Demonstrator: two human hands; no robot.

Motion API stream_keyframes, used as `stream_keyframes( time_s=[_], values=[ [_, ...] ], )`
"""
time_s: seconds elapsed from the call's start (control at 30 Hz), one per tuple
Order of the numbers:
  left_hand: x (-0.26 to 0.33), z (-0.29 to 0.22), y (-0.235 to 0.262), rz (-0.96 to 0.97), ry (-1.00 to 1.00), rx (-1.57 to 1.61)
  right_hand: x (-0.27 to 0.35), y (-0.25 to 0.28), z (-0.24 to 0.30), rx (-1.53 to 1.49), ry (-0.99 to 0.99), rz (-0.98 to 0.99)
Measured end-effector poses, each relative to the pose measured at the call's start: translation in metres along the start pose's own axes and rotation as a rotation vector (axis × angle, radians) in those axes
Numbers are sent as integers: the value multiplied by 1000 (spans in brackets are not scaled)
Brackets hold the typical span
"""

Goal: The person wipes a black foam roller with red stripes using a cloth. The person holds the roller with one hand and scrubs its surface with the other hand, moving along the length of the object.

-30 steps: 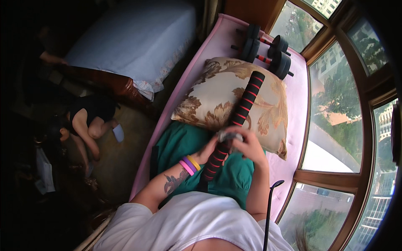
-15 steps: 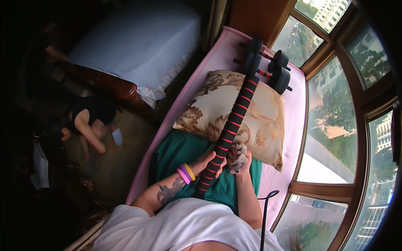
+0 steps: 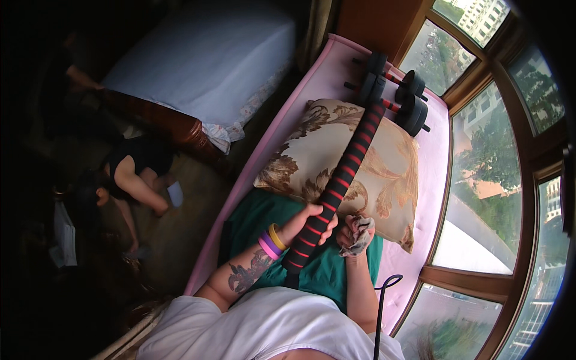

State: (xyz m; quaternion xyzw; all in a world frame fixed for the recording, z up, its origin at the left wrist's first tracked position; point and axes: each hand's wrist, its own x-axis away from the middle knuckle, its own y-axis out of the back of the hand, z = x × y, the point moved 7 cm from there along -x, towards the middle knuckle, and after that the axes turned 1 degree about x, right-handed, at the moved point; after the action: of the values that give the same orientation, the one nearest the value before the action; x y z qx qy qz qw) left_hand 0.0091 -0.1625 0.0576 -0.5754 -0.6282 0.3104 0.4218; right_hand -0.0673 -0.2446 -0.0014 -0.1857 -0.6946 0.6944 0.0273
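A long black foam-covered bar (image 3: 348,171) with red rings slants up and away from my body, over a green cloth (image 3: 255,210) and a patterned pillow (image 3: 294,156). My left hand (image 3: 309,227) is wrapped around its lower part, thumb across the top. Just right of the bar, my right hand (image 3: 347,237) is closed on a crumpled grey-and-white cloth (image 3: 361,233), apart from the bar. The bar's far end reaches near two dumbbells (image 3: 411,114) with black plates and red-ringed grips.
The pink bench pad (image 3: 312,72) runs beside wood-framed windows (image 3: 486,156) on the right. A black cable (image 3: 380,306) loops at lower right. To the left, a person (image 3: 144,177) crouches on the floor by a blue-covered bed (image 3: 198,66); another person's arm (image 3: 84,79) touches it.
My right hand with the cloth has moved a little to the right, away from the bar. The bar and my left hand have shifted slightly up. The crouching person's arm reaches lower.
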Motion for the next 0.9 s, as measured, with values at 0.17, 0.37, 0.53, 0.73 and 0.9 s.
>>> stream_keyframes(
  time_s=[0.17, 0.37, 0.53, 0.73, 0.9],
  values=[
    [5, 39, 28, 64, 77, -70, -3, 0, 2, 78, 13, -50],
    [-3, 54, 51, -42, 118, -173, -5, 1, -1, 157, 50, -156],
    [-7, 51, 53, -24, 101, -261, -7, 1, -2, 184, 16, -152],
    [-4, 48, 46, -50, 75, -232, -3, 2, -5, 119, 6, -194],
    [-8, 50, 50, -27, 81, -229, -6, 4, -2, 156, -7, -171]
  ],
)
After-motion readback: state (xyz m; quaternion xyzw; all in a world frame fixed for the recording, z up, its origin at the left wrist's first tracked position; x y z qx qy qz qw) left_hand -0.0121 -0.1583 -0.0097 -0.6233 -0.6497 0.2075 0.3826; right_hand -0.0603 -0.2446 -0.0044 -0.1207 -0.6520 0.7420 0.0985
